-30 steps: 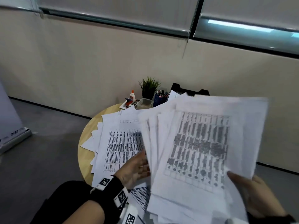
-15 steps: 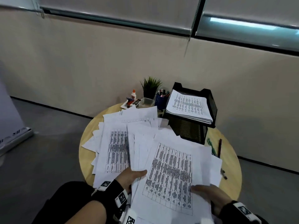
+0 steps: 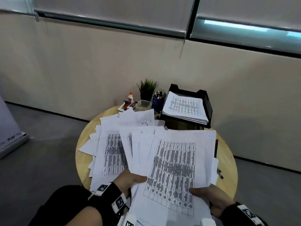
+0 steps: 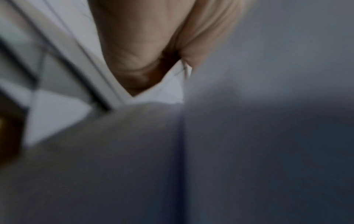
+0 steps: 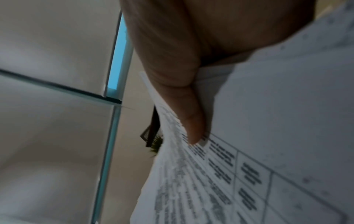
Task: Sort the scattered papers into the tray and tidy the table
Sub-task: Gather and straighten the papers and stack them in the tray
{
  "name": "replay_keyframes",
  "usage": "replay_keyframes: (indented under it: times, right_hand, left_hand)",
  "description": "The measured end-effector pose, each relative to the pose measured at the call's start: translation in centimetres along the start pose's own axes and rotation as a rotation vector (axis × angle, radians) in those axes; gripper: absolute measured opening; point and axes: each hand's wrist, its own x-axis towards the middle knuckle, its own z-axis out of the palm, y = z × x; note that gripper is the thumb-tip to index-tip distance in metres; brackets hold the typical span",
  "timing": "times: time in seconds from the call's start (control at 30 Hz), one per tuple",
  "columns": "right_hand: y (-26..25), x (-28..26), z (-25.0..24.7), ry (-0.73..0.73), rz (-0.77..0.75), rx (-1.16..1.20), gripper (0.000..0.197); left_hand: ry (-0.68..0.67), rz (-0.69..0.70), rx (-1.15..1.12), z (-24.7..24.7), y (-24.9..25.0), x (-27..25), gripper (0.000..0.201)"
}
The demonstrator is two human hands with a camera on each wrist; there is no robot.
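Observation:
Both hands hold a fanned bundle of printed sheets low over the near side of the round wooden table. My left hand pinches the bundle's left edge, thumb on top. My right hand pinches its lower right corner, and the right wrist view shows the thumb pressed on the printed sheets. More loose papers lie spread on the table's left half. The black mesh tray stands at the back right with a stack of papers in it. The left wrist view is blurred.
At the table's back stand a small potted plant, a blue pen cup, a glue bottle and a clear box. A dark pencil and a pen lie on the right. Grey floor surrounds the table.
The bundle, held up in front of the camera a second ago, has come down towards the table, uncovering the tray. Both hands kept their hold on it.

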Motion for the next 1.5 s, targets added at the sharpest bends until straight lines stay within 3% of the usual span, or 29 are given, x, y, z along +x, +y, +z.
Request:
replay_keyframes:
  times: [0.17, 0.33, 0.4, 0.47, 0.5, 0.6, 0.63, 0.73, 0.83, 0.93, 1.1, 1.17, 1.27, 1.4, 1.5]
  right_hand:
    - [-1.9, -2.3, -0.4, -0.113, -0.231, 0.115, 0.063]
    - [-6.6, -3.1, 0.4, -0.003, -0.446, 0.103, 0.055]
    - [-8.5, -3.3, 1.3, -0.005, -0.554, 0.098, 0.037]
    - [-10.2, -3.5, 2.4, 0.0, -0.601, 0.043, 0.041]
    - [-10.8, -3.3, 2.8, -0.004, -0.623, 0.021, 0.04]
    - [-11.7, -2.4, 3.8, 0.006, -0.626, -0.029, 0.017]
    - [-11.7, -1.9, 4.0, 0.015, -0.619, -0.033, 0.017]
    - [-11.9, -1.7, 4.3, 0.021, -0.649, -0.011, 0.017]
    - [-11.7, -1.9, 4.4, 0.038, -0.756, 0.009, 0.021]
    - [-10.4, -0.8, 3.8, 0.026, -0.814, 0.04, 0.04]
    - [-8.6, 1.1, 3.0, -0.002, -0.726, -0.025, 0.078]
    - [-8.5, 1.3, 3.3, 0.009, -0.72, -0.03, 0.075]
    - [-9.4, 1.0, 3.9, 0.016, -0.763, -0.029, 0.056]
    - [-10.8, 0.7, 3.9, 0.023, -0.833, -0.033, 0.06]
    - [-10.8, 0.6, 3.6, -0.01, -0.828, 0.033, 0.066]
  left_hand:
    - [-0.047, 0.132, -0.114, 0.7, 3.9, -1.9, 0.066]
    - [-0.098, 0.313, -0.1, 1.5, 10.6, -2.2, 0.06]
    - [-0.091, 0.359, -0.053, 2.4, 12.9, -2.1, 0.043]
    - [-0.033, 0.382, 0.019, 3.4, 14.5, -1.7, 0.016]
    - [-0.012, 0.396, 0.058, 3.7, 15.1, -1.4, 0.011]
    - [0.071, 0.463, 0.109, 3.7, 15.5, 0.6, 0.084]
    - [0.098, 0.465, 0.109, 3.3, 15.2, 1.6, 0.094]
    - [0.165, 0.412, 0.16, 3.4, 15.3, 2.4, 0.084]
    - [0.139, 0.443, 0.122, 4.4, 15.6, 2.0, 0.089]
    - [0.068, 0.45, 0.108, 4.8, 14.7, 1.8, 0.064]
    - [0.095, 0.345, 0.132, 3.6, 11.0, 4.5, 0.107]
    - [0.11, 0.331, 0.132, 4.3, 10.8, 4.2, 0.107]
    - [0.116, 0.415, 0.111, 5.4, 11.8, 3.5, 0.068]
    - [0.089, 0.532, 0.1, 5.2, 13.8, 3.1, 0.063]
    - [0.033, 0.471, 0.151, 5.0, 13.8, 3.0, 0.064]
